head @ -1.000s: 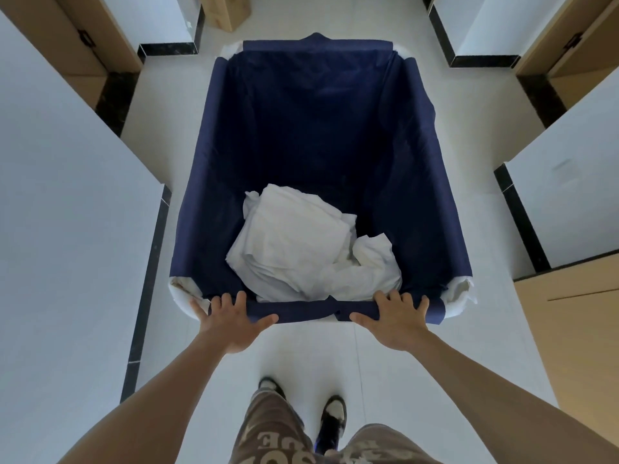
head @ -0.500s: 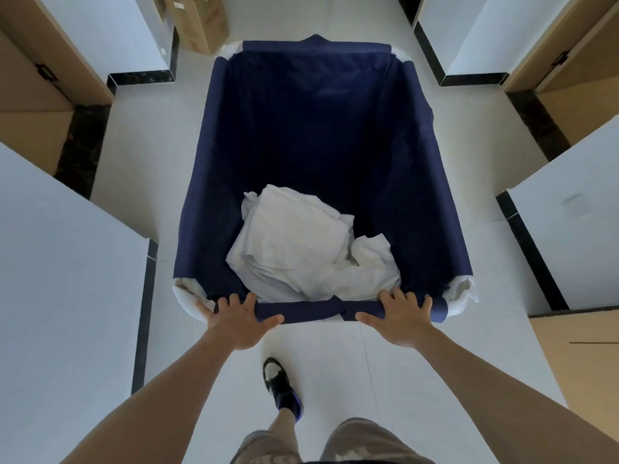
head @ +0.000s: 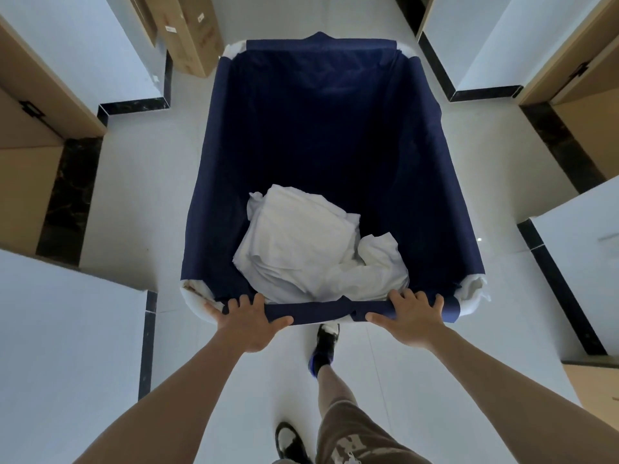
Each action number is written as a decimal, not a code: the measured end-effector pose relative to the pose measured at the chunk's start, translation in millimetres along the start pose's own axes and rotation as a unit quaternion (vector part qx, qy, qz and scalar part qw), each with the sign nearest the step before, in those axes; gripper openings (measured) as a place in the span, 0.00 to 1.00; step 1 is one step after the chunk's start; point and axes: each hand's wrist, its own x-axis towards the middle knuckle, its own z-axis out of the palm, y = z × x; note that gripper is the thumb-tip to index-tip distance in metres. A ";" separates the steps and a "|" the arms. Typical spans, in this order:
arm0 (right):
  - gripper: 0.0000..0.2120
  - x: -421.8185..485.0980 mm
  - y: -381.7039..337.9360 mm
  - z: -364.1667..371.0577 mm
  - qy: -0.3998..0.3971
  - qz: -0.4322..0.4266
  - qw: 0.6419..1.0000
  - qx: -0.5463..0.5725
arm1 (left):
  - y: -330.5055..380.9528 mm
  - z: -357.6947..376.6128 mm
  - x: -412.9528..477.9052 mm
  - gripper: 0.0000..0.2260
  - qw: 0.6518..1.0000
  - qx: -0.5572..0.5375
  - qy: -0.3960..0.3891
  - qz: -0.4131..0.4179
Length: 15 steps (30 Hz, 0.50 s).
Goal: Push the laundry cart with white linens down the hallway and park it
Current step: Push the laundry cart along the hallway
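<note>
A laundry cart (head: 321, 135) lined with dark blue fabric fills the middle of the head view, standing on a pale tiled hallway floor. A heap of crumpled white linens (head: 315, 246) lies at its bottom, toward the near side. My left hand (head: 248, 321) grips the near rim at the left, fingers curled over the edge. My right hand (head: 410, 318) grips the same rim at the right. Both arms are stretched out straight behind the cart.
White walls with black skirting line both sides, broken by wooden doorways at the left (head: 30, 135) and right (head: 576, 82). Tall cardboard boxes (head: 187, 31) lean against the left wall just ahead of the cart's far left corner. My feet are on the floor behind the cart.
The cart and I have rolled forward down the hallway: doorways and wall corners slid toward me, and the cardboard boxes came closer. Both hands kept their grip on the rim.
</note>
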 end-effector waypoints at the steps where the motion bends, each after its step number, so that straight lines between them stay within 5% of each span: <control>1: 0.40 14.4 -0.1 -11.3 0.005 -0.001 1.000 0.002 | 2.3 -13.5 12.6 0.45 1.000 0.001 -0.001 -0.002; 15: 0.41 198.8 3.9 -180.4 -0.009 -0.021 1.000 0.000 | 46.2 -181.2 165.5 0.39 1.000 0.003 0.015 -0.011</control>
